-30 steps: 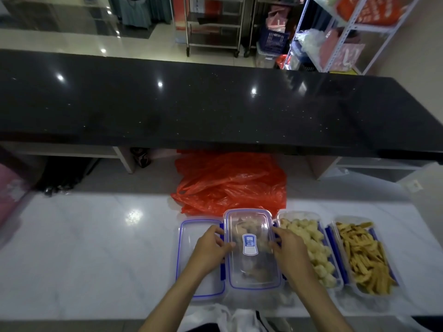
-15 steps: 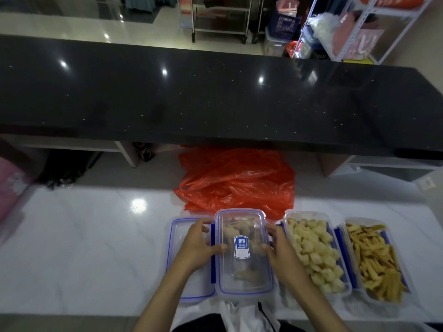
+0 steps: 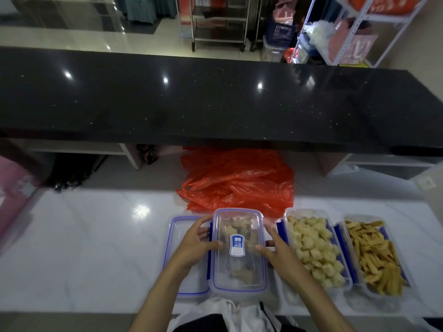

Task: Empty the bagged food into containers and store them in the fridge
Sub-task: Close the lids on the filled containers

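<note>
A clear container with a blue-rimmed lid [image 3: 239, 269] and a blue label sits at the front of the white counter [image 3: 96, 248], brown food pieces showing through it. My left hand [image 3: 195, 244] grips its left edge with the thumb on the lid. My right hand [image 3: 275, 251] grips the right edge the same way. To the right stand two lidless containers: one [image 3: 304, 210] holds pale yellow chunks, the other [image 3: 346, 219] holds orange-brown sticks. A spare clear lid [image 3: 181, 236] lies flat under my left hand.
A crumpled orange plastic bag [image 3: 239, 183] lies just behind the containers. A raised black counter [image 3: 215, 99] overhangs the back of the work surface. A white plastic bag [image 3: 215, 310] hangs at the counter's near edge. Metal shelving stands beyond.
Both hands have stayed on the lidded container's sides, with the thumbs shifting slightly on the lid. The view has tilted a little; nothing else moved.
</note>
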A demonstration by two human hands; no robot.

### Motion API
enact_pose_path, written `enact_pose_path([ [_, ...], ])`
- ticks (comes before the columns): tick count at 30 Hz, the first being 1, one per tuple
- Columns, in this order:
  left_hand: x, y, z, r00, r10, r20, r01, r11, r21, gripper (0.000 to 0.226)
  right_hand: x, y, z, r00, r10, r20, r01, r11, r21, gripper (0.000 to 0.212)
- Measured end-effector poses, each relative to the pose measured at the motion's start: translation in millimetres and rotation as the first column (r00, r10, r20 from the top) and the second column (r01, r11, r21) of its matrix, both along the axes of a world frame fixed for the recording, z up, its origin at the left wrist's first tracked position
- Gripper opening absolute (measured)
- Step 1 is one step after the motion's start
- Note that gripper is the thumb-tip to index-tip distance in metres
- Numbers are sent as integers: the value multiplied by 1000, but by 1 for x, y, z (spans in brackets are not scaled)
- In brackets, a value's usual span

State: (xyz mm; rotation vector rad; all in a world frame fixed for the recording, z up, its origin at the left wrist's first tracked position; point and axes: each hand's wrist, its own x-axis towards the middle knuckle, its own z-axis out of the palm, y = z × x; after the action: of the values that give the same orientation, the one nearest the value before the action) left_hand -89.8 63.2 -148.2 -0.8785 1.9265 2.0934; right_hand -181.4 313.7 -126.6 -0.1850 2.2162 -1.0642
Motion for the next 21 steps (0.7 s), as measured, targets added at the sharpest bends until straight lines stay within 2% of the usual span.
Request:
enact_pose_path([
  [3, 5, 2, 2, 999, 37, 10, -37, 999, 16, 84, 5, -2, 2, 999, -44, -32, 43, 999, -12, 70],
  [7, 9, 10, 10, 996, 87, 36, -86, 996, -34, 92, 7, -6, 7, 973, 3, -229, 18, 996, 89, 43],
  [10, 11, 12, 13, 993, 105, 60, -98, 988, -118, 94, 12, -10, 9, 935, 33, -353, 20, 989, 146, 25],
  [12, 12, 14, 13, 993, 88, 83, -68, 973, -221, 81, 15, -11, 10, 924, 76, -374, 8, 976, 218, 14],
  [14, 14, 17, 12, 993, 70, 99, -31, 934, -356, 58, 20, -10, 6, 913, 117, -390, -2, 959, 285, 25],
  [16, 17, 19, 11, 991, 53, 126, 4, 907, -420, 41, 22, -8, 3, 921, 124, -370, 2, 946, 323, 34],
  [21, 24, 17, 14, 982, -84, 166, 130, 947, -294, 46, 20, -7, 1, 953, 108, -283, -8, 943, 332, 39],
])
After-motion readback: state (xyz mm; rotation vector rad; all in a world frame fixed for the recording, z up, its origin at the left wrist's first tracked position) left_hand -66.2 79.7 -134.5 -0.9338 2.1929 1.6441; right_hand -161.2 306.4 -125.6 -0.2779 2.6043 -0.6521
